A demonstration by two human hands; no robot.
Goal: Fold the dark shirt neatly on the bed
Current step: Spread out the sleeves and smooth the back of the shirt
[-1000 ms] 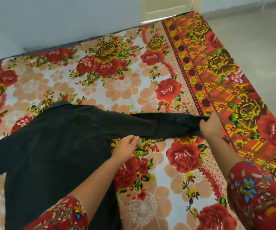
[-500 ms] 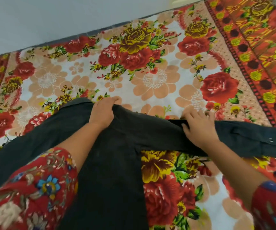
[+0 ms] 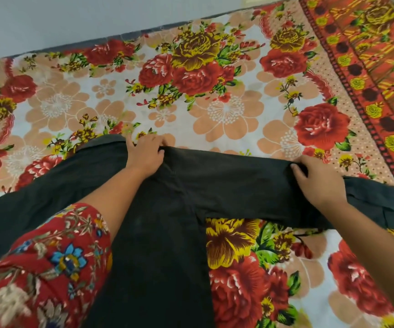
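Both hands had shifted: left hand [image 3: 145, 153] pinched the dark long-sleeved shirt [image 3: 167, 233] beside its collar [image 3: 101, 141], right hand [image 3: 319, 183] pinched mid-sleeve, farther out; sleeve fold likely next.

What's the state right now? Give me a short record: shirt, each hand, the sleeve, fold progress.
shirt: dark shirt lies spread on the floral bed sheet, collar on the far side
left hand: left hand pinches the shirt's top edge beside the collar
right hand: right hand grips the top edge of the sleeve
sleeve: stretched out to the right, cuff flat beyond the right hand
fold progress: this sleeve not yet folded in
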